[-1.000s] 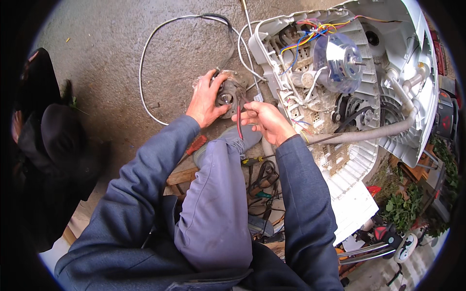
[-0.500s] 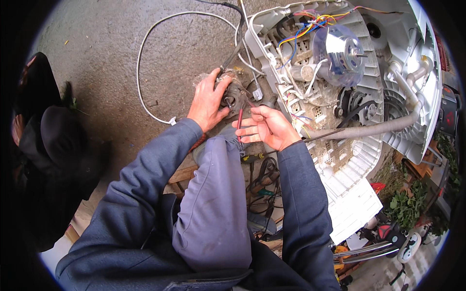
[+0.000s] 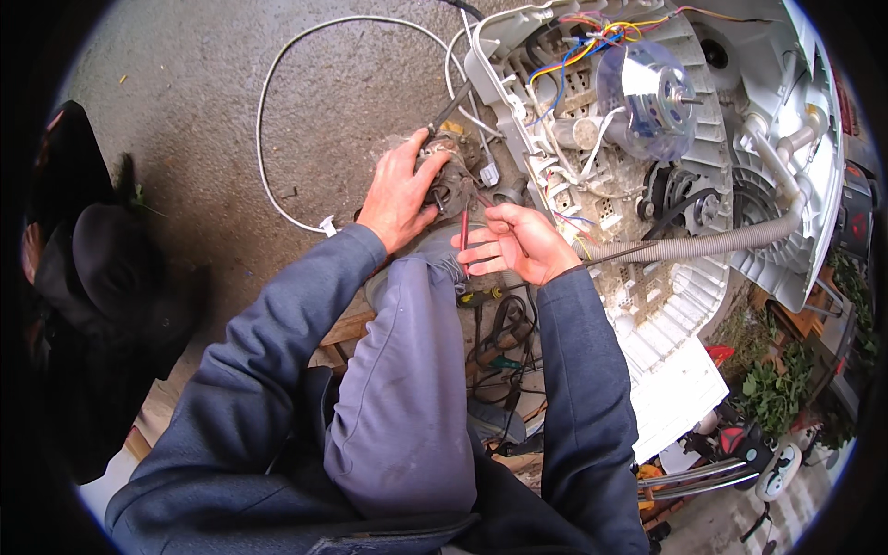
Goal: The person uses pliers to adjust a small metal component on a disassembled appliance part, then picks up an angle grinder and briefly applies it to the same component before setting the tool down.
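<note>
My left hand (image 3: 398, 194) grips a grimy metal part (image 3: 448, 185) with a round opening, fingers curled over its top and thumb along its near side. A dark cable runs from its top. My right hand (image 3: 523, 245) holds red-handled pliers (image 3: 464, 239) at the part's right, thumb bent and lower fingers loosely extended round the handle. The pliers' jaws are hard to make out against the part. My grey-trousered leg and shoe are beneath both hands.
An opened white appliance casing (image 3: 509, 74) with motor (image 3: 643, 92), coloured wires and ribbed hose (image 3: 694, 248) fills the right. A looped grey cable (image 3: 264, 125) lies on concrete. A person in black (image 3: 111, 277) is at left. Tools and cords (image 3: 504, 342), plants and scrap lie below right.
My left hand and the metal part have shifted slightly up and right. My right hand has moved right and a little down, its fingers more extended around the pliers.
</note>
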### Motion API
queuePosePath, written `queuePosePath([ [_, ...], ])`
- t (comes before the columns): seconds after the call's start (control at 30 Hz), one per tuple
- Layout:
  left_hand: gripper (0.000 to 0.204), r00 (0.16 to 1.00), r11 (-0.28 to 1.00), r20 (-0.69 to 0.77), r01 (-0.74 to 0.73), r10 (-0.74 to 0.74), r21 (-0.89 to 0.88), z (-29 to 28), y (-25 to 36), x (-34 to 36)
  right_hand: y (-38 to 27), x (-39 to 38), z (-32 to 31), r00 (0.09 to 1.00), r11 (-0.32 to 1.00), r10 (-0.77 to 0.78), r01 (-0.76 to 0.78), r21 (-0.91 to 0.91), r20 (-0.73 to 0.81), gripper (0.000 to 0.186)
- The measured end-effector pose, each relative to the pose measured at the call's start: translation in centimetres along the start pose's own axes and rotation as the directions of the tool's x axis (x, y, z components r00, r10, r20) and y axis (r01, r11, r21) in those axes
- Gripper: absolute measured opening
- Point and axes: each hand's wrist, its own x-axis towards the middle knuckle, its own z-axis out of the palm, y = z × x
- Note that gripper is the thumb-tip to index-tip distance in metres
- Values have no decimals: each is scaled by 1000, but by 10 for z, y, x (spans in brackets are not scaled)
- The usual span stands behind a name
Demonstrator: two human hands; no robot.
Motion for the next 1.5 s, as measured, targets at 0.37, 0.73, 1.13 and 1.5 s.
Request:
queuePosePath([
  [0.37,91,998,998,13,62,-62,-6,-1,2,10,27,-1,15,817,537,-513,67,-841,-262,31],
  [0.73,89,998,998,15,57,-57,-5,-2,1,10,39,5,31,496,523,-771,136,-842,-399,33],
  [1.13,90,997,997,17,75,-74,-24,-1,-2,9,68,32,-10,800,758,-562,395,-519,-211,25],
  [1.5,90,1000,1000,-3,9,-9,5,-2,-6,-3,34,2,8,963,967,-255,253,30,82,31],
])
